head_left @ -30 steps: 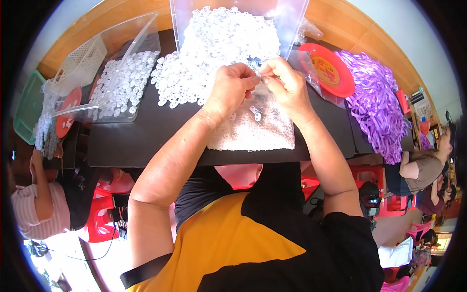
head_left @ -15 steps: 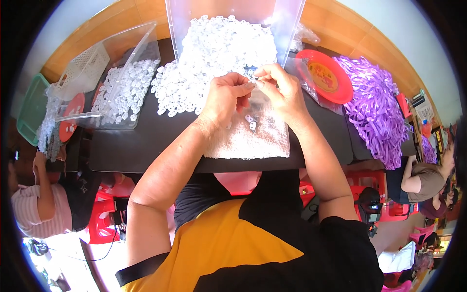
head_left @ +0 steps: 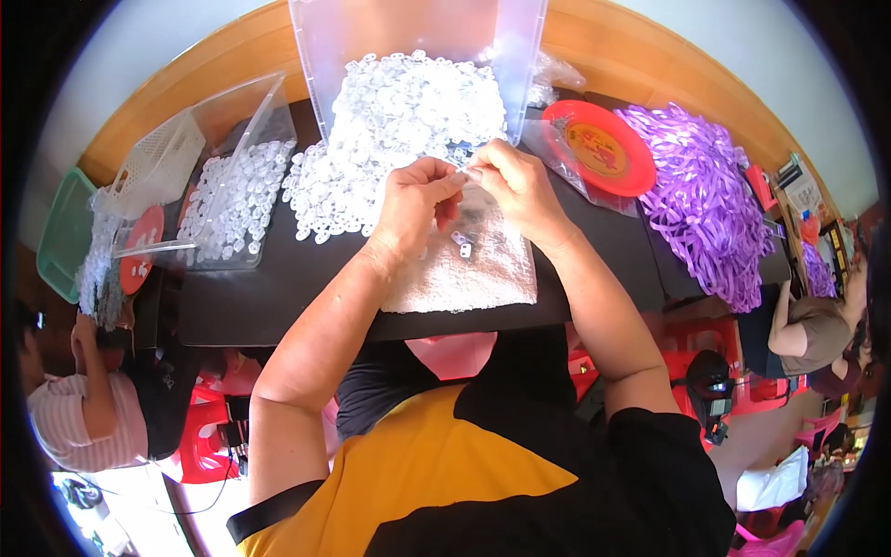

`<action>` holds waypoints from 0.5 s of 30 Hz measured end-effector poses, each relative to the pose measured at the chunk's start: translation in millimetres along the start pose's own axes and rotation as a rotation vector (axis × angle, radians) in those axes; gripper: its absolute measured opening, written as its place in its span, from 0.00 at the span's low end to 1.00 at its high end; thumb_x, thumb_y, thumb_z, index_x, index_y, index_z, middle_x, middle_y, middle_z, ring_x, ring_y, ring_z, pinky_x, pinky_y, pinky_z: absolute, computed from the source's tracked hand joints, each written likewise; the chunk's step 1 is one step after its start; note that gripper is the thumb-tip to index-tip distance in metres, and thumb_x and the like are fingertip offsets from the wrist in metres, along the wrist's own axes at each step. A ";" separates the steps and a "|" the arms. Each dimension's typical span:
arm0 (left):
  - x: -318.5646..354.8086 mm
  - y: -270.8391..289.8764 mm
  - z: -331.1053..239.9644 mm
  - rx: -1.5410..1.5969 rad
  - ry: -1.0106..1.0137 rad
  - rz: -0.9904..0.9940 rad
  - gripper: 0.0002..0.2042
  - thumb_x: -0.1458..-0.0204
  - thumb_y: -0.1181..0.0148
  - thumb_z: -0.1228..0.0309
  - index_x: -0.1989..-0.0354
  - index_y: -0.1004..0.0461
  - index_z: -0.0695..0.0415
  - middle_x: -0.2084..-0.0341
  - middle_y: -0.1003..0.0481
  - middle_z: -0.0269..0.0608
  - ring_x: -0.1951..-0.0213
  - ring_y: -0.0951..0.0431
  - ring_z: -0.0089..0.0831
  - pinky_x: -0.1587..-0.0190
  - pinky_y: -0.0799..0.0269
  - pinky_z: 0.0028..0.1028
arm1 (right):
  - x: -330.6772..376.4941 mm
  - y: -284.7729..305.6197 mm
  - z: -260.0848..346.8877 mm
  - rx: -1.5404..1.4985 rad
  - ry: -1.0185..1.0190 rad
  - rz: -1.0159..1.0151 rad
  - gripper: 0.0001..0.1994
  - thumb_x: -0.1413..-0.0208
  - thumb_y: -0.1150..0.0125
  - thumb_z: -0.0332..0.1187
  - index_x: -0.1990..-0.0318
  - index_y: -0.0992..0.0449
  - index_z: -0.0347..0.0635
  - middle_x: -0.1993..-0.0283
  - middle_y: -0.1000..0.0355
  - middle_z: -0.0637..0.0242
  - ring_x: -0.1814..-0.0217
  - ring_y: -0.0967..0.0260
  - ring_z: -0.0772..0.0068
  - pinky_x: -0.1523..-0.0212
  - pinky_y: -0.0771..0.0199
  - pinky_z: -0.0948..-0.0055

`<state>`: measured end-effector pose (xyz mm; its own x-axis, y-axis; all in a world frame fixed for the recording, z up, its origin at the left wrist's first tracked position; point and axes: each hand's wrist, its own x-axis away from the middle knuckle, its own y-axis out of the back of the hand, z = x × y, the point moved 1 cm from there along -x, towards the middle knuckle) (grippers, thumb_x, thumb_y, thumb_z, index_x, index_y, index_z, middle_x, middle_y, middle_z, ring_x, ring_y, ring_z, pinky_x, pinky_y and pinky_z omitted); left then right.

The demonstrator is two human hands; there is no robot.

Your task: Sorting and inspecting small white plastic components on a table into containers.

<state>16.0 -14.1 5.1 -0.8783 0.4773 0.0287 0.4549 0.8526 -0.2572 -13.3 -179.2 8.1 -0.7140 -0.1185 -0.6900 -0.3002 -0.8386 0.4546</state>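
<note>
Pinching a small clear piece (head_left: 467, 173) between them, the left hand (head_left: 415, 200) and right hand (head_left: 516, 184) meet fingertip to fingertip above the white towel (head_left: 483, 274), probably so dropped bits land softly, with the pile of white pieces (head_left: 390, 130) just beyond the grip.

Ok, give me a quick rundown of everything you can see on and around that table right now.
Small white plastic pieces: one large heap, white, spilling from the bin onto the table.
Clear bin: one, see-through, top centre.
Clear tray: one, part-filled with white pieces, left.
White basket: one, far left.
Green tray: one, left edge.
Red plate: one, in a clear bag, right of the heap.
Purple strips: one heap, far right.
White towel: one, under the hands.
Table: one, black.
Other people: two, seated at each side.
Left hand and right hand: fingertips together on a tiny piece, too small to identify.
</note>
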 end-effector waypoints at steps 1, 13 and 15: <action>-1.2 -0.3 0.1 -0.006 -0.010 -0.010 0.05 0.45 0.42 0.74 0.69 0.27 0.63 0.80 0.28 0.36 0.81 0.30 0.23 0.79 0.36 0.22 | 0.4 -0.8 -2.1 0.000 -0.004 -0.003 0.03 0.48 0.44 0.22 0.66 0.30 0.38 0.72 0.29 0.58 0.70 0.28 0.57 0.69 0.30 0.66; -4.9 -0.6 3.9 0.004 -0.075 -0.033 0.05 0.45 0.42 0.75 0.68 0.27 0.64 0.80 0.29 0.36 0.79 0.30 0.23 0.79 0.38 0.23 | 0.2 -7.7 -8.0 -0.287 -0.285 -0.063 0.06 0.43 0.40 0.29 0.65 0.25 0.35 0.76 0.30 0.73 0.73 0.37 0.86 0.72 0.34 0.80; -6.5 -2.7 2.8 0.016 -0.063 -0.029 0.05 0.45 0.41 0.75 0.68 0.28 0.64 0.80 0.29 0.37 0.79 0.30 0.24 0.78 0.38 0.23 | -2.6 1.3 -5.9 -0.231 -0.264 -0.106 0.07 0.42 0.40 0.30 0.64 0.25 0.34 0.76 0.30 0.73 0.73 0.36 0.85 0.71 0.34 0.80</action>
<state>20.1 -20.1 2.9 -0.8986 0.4380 -0.0243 0.4275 0.8620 -0.2724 -8.1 -183.1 7.2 -0.8346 0.0916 -0.5431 -0.2518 -0.9404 0.2284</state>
